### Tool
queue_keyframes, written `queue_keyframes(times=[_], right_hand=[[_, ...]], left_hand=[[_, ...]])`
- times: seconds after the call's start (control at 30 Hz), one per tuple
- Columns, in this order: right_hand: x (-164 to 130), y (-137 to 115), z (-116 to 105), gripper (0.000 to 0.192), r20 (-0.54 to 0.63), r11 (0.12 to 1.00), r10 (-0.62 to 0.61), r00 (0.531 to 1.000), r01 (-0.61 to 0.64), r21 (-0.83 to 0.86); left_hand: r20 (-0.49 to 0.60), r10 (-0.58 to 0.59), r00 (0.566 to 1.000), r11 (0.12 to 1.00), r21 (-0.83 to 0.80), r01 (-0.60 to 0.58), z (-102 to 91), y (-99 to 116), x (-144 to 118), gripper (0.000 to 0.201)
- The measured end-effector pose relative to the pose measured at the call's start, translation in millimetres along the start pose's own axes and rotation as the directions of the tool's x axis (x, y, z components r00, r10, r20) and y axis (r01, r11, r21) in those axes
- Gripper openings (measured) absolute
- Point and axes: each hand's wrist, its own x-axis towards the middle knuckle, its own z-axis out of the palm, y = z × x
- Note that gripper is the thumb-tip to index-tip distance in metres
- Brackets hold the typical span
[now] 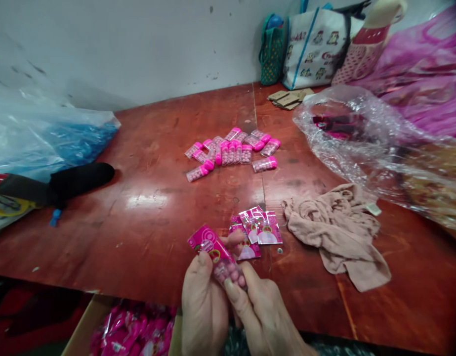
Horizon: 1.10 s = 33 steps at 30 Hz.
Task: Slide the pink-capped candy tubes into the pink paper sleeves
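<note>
Both hands [204, 301] [265, 306] grip a candy pack [219, 257], long axis slanting, printed end far-left, near end apparently covered.

Wall [157, 54]: painted a pale greyish white; marked by dark scuffs and small chipped spots, more thickly scattered toward the left.
Tabletop [153, 247]: finished in glossy reddish brown, with darker stains shown across it; its far edge is set along the wall.
Seam [256, 111]: seen as a thin line, run from the far edge toward the front.
Light: reflected as a whitish glare [146, 200] left of centre.
Lower left: sunk in shadow, with dark red patches dimly shown.
</note>
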Motion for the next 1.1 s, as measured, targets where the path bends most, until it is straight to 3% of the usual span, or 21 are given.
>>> queue_keyframes(times=[0.1,0.27,0.5,0.67,0.8,1.0,1.1], right_hand=[[-2.8,-2.5,5.9,0.040,-0.047,0.998,0.040,0.998,-0.043,-0.053],[11.0,-9.0,-0.3,0.035,0.098,0.985,0.122,0.988,-0.132,0.107],[16.8,-2.4,-7.6,0.036,0.225,0.954,0.127,0.966,-0.181,0.239],[8.8,4.5,3.2,0.036,0.164,0.956,0.156,0.974,-0.190,0.223],[16.4,4.1,1.3,0.034,0.109,0.966,0.146,0.983,-0.165,0.197],[42.1,-6.5,-14.2,0.024,0.368,0.934,0.064,0.927,-0.186,0.306],[45.8,-7.3,-15.6,0.014,0.406,0.923,0.068,0.911,-0.212,0.321]], left_hand=[[0.016,-0.008,1.000,1.000,0.020,0.007,-0.5,-1.3,0.8,0.018],[0.030,-0.031,0.999,0.999,0.035,0.030,1.5,-6.5,-0.5,0.024],[0.015,-0.014,1.000,1.000,-0.008,0.014,-6.6,2.0,2.6,0.023],[-0.104,0.047,0.993,0.996,0.081,-0.039,-3.0,-5.7,0.7,0.020],[-0.054,0.028,0.998,0.984,0.178,-0.018,1.8,-12.5,-3.1,0.023],[-0.086,-0.045,0.995,0.998,0.041,0.048,-8.1,-6.8,2.3,0.027],[-0.059,-0.086,0.995,0.994,0.067,0.090,-11.2,-2.5,6.2,0.033]])
